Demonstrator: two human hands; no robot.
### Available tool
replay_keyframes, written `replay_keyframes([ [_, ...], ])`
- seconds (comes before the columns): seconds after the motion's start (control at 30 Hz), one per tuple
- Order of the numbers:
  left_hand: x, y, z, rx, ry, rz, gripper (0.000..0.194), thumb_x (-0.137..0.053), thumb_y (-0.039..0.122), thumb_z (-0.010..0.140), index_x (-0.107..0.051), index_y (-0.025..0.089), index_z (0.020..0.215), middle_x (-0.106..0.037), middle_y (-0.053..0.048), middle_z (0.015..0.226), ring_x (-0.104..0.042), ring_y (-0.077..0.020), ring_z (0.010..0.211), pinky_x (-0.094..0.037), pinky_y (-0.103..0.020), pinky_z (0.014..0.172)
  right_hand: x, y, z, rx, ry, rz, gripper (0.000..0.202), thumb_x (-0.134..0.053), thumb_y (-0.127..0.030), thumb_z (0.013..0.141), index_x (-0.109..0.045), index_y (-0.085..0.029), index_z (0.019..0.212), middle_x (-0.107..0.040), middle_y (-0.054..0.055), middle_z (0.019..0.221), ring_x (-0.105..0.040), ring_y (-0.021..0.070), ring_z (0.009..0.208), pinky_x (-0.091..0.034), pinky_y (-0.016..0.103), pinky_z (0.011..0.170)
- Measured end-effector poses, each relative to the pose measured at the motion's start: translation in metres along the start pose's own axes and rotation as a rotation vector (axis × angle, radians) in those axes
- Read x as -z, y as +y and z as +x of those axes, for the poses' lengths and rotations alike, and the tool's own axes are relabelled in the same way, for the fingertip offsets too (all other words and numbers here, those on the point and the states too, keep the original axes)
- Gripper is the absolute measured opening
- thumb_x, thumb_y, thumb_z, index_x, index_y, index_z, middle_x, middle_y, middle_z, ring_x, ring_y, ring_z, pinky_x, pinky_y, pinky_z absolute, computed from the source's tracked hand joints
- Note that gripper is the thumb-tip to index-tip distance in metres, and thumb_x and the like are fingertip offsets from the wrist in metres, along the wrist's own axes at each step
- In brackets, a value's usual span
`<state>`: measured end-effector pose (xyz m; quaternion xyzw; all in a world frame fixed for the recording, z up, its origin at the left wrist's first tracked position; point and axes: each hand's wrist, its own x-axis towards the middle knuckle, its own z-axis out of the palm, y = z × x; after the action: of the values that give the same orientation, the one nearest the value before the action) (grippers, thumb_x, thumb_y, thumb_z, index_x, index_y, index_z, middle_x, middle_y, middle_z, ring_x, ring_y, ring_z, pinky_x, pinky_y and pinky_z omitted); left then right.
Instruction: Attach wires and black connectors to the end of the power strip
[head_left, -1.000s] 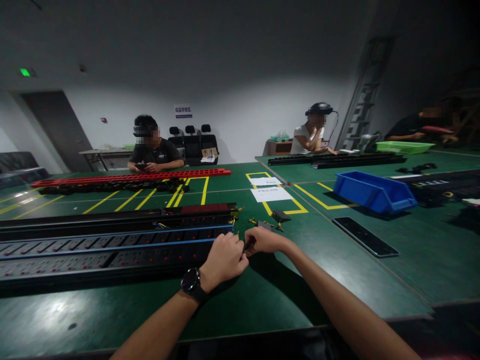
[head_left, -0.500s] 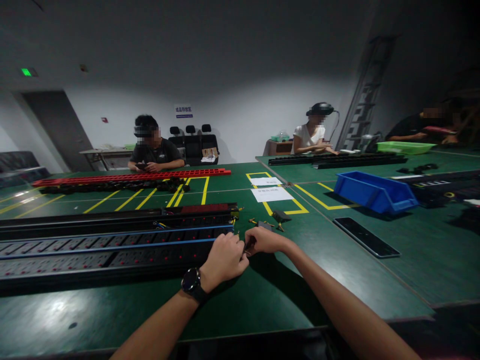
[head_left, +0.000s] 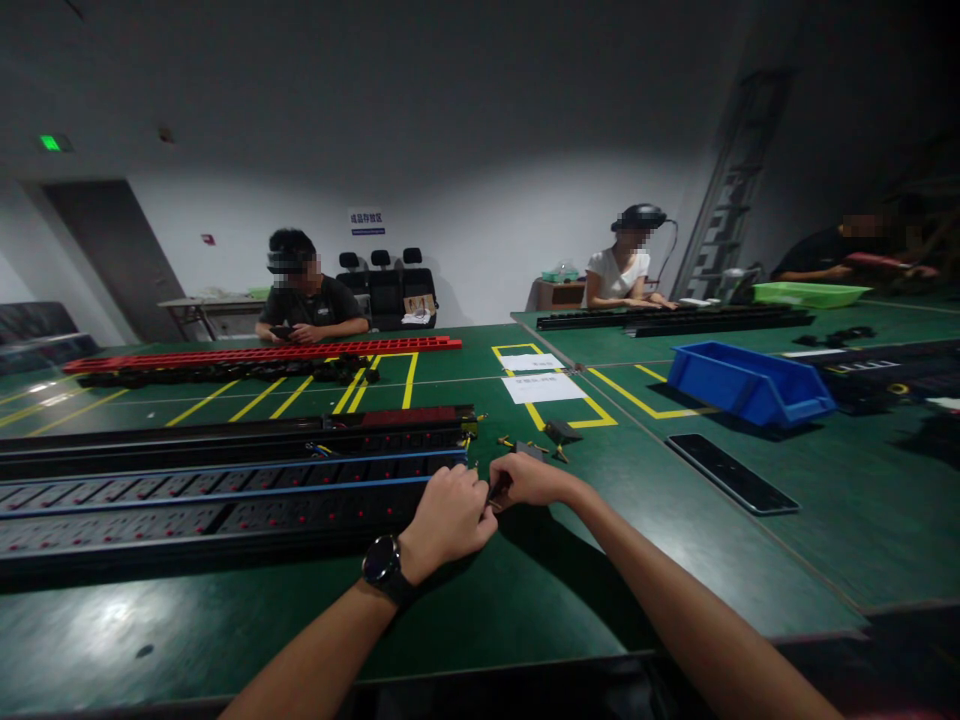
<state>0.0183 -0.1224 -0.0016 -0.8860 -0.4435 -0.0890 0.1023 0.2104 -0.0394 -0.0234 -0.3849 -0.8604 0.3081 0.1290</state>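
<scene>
My left hand, with a black watch on the wrist, is closed at the right end of the long black power strips. These strips have rows of sockets and small red dots, with blue edging along them. Against its fingertips, my right hand is closed in a pinch. A small dark piece shows between the two hands, but its kind is hidden by the fingers. Just beyond my right hand lie small dark grey end pieces with yellow wires or tips.
Right of my hands are a phone and a blue bin. Paper sheets lie ahead within yellow tape. A red slotted rail spans the far left. Co-workers sit across the green table; a green tray stands far right.
My hands stay in practically the same place and pose. Across the table, the hands of the co-worker in white have lowered slightly.
</scene>
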Motion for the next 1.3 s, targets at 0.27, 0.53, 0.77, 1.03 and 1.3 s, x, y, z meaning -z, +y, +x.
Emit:
replay_keyframes([
  [0.27,0.0,0.0,0.0,-0.004,0.006,0.005,0.016,-0.057,0.028,0.089,-0.066,0.016,0.088,-0.068,-0.011,0.095,-0.06,-0.0256,0.092,-0.044,-0.039,0.077,-0.001,0.001,0.0,-0.003,-0.004,0.005,0.023,-0.084,-0.025,0.066,-0.07,-0.016,0.081,-0.073,0.001,0.078,-0.064,0.0166,0.072,-0.041,0.023,0.061],
  [0.53,-0.001,0.0,0.0,0.0,0.004,0.003,0.017,-0.057,0.029,0.089,-0.066,0.016,0.089,-0.068,-0.011,0.095,-0.06,-0.0257,0.092,-0.044,-0.04,0.078,0.0,-0.002,-0.001,-0.014,-0.004,0.007,0.022,-0.083,-0.024,0.066,-0.069,-0.016,0.08,-0.071,0.0,0.075,-0.063,0.0159,0.07,-0.04,0.023,0.06],
  [0.77,0.0,0.0,0.0,0.002,-0.001,0.01,0.015,-0.057,0.028,0.088,-0.066,0.016,0.089,-0.068,-0.011,0.095,-0.059,-0.0255,0.091,-0.044,-0.039,0.077,0.001,-0.003,-0.002,-0.007,-0.005,0.001,0.022,-0.083,-0.024,0.066,-0.068,-0.016,0.08,-0.07,0.0,0.074,-0.063,0.0158,0.07,-0.039,0.023,0.06],
  [1.03,-0.001,-0.001,0.0,-0.06,0.004,0.043,0.018,-0.052,0.029,0.092,-0.065,0.016,0.091,-0.068,-0.011,0.097,-0.059,-0.0257,0.093,-0.042,-0.04,0.076,0.001,-0.004,-0.003,-0.009,-0.009,0.017,0.024,-0.084,-0.026,0.066,-0.068,-0.016,0.08,-0.07,-0.001,0.073,-0.063,0.0161,0.071,-0.039,0.023,0.059],
  [1.3,-0.001,-0.001,0.0,-0.013,0.017,0.023,0.017,-0.055,0.03,0.091,-0.066,0.017,0.088,-0.069,-0.009,0.094,-0.06,-0.025,0.092,-0.042,-0.039,0.076,0.01,0.001,-0.004,0.036,-0.08,0.07,0.025,-0.081,-0.03,0.068,-0.072,-0.016,0.087,-0.069,0.0,0.075,-0.06,0.0148,0.069,-0.041,0.023,0.059],
])
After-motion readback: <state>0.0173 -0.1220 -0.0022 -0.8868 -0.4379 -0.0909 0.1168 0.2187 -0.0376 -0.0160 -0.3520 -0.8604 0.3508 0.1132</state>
